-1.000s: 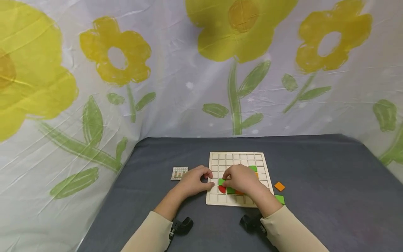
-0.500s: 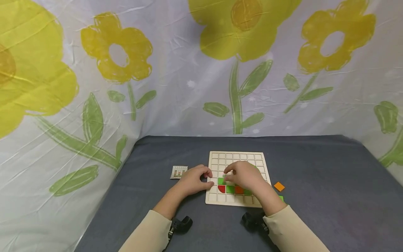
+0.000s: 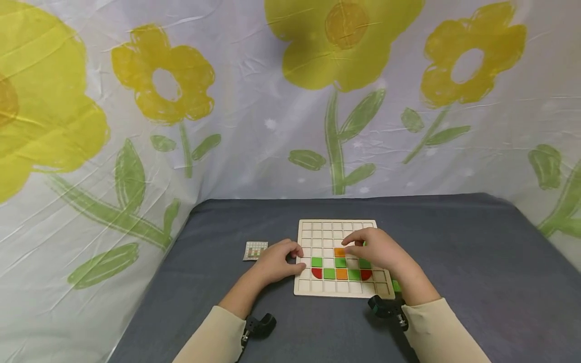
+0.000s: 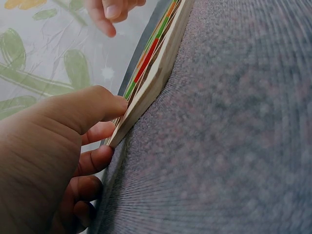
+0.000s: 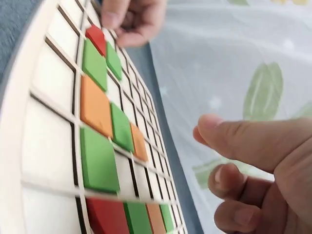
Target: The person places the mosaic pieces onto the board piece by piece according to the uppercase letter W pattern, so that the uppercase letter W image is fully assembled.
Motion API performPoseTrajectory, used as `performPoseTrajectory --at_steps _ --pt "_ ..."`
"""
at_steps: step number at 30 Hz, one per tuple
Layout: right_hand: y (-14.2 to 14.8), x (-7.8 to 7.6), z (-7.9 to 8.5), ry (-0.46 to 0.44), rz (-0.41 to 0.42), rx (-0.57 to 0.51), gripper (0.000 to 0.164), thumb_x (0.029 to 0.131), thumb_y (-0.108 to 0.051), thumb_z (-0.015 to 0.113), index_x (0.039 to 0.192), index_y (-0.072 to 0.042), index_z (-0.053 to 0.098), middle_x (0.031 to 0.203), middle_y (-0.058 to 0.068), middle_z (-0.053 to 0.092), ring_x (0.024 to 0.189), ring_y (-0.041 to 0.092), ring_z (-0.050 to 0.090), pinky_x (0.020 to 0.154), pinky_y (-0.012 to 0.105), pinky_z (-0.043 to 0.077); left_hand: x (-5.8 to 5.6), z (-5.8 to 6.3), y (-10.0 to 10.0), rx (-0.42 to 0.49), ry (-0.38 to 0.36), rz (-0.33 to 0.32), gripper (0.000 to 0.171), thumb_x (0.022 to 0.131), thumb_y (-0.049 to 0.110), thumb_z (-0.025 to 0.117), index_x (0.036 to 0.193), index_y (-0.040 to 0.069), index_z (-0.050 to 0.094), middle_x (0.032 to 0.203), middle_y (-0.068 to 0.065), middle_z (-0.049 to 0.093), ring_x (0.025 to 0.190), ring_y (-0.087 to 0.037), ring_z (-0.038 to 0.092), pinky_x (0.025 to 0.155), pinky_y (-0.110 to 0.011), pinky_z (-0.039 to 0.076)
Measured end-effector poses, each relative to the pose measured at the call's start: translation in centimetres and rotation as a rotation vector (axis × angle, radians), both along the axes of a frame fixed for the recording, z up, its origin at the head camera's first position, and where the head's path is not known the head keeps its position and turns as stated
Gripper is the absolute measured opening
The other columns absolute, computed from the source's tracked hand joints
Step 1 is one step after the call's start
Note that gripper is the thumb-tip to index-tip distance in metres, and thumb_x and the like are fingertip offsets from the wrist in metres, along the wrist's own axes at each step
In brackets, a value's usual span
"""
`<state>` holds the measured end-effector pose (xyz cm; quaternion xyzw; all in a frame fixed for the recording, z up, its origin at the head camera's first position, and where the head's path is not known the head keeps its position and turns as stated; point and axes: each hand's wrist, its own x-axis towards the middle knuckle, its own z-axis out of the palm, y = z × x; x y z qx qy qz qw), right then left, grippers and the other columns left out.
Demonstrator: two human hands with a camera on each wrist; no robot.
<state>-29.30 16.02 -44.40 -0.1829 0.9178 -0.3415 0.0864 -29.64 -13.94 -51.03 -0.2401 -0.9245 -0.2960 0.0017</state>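
Note:
A wooden grid board (image 3: 313,290) lies on the dark cloth, with several green, orange and red tiles in its cells. My left hand (image 3: 278,262) holds the board's left edge; in the left wrist view its thumb (image 4: 97,105) lies on top while fingers touch the rim. Above the board's right part hovers my right hand (image 3: 379,247), fingers loosely bent. Nothing shows between thumb and fingers in the right wrist view. Below it are an orange tile (image 3: 339,252) and a green tile (image 3: 340,262). A row from red tile (image 3: 316,273) to red tile (image 3: 365,275) runs along the near side.
Left of the board lies a small pattern card (image 3: 255,249). A loose green tile (image 3: 396,286) peeks out beside the right forearm, partly hidden. Behind the table hangs a flower-printed curtain (image 3: 254,126). Each wrist carries a black camera mount (image 3: 260,325).
My right hand has lifted from the board's left cells and moved right, uncovering the green, orange and red tiles. The right forearm now hides the loose orange tile. My left hand stays at the edge.

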Motion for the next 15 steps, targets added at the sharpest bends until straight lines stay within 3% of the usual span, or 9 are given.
performPoseTrajectory --at_steps 9,15 --pt "4.0 -0.5 -0.4 -0.067 -0.035 -0.094 0.025 0.097 -0.02 0.072 0.119 -0.008 0.076 0.082 0.005 0.054 0.073 0.022 0.046 0.063 0.036 0.038 0.1 0.0 0.0 -0.002 -0.008 0.002 0.017 0.09 0.038 0.076 0.098 0.028 0.064 0.092 0.01 0.052 0.078 -0.009 0.05 0.071 -0.032 0.041" --pt "6.7 -0.5 0.2 -0.109 -0.074 -0.089 0.029 0.098 -0.018 0.072 0.122 -0.004 0.074 0.102 0.008 0.068 0.091 0.023 0.06 0.081 0.042 0.052 0.1 0.0 0.0 0.004 -0.009 0.007 0.017 0.09 0.038 0.077 0.097 0.029 0.064 0.091 0.011 0.052 0.078 -0.009 0.049 0.07 -0.033 0.041"
